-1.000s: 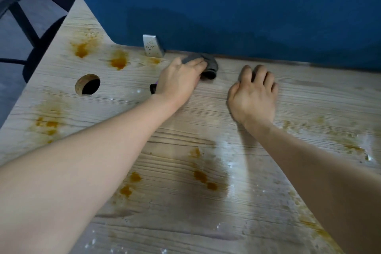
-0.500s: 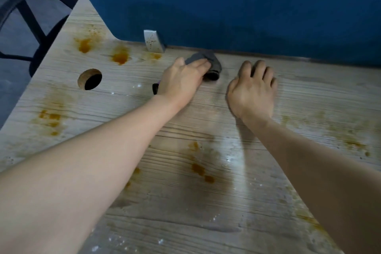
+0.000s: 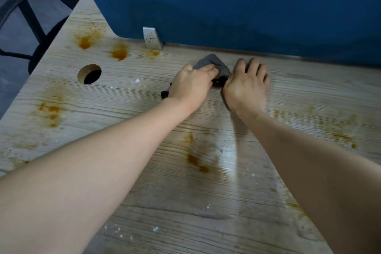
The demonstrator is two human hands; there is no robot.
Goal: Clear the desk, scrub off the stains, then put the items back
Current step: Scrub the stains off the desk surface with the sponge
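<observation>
Nearest, light wood-grain desk (image 3: 144,222) carries orange-brown stains (image 3: 194,160). Farther back: left hand (image 3: 190,86) grips crumpled grey cloth (image 3: 214,63), right hand (image 3: 246,86) flat, fingers relaxed, now touching cloth. Round cable hole (image 3: 89,74) left; blue partition (image 3: 226,2) behind.

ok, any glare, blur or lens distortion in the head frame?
Head view: a pale sheen of glare runs down the wet desk between the forearms; the orange stains stay sharp; wide-angle stretch swells the near forearms; both hands and the grey cloth look crisp; the blue partition is dim, unevenly lit.
</observation>
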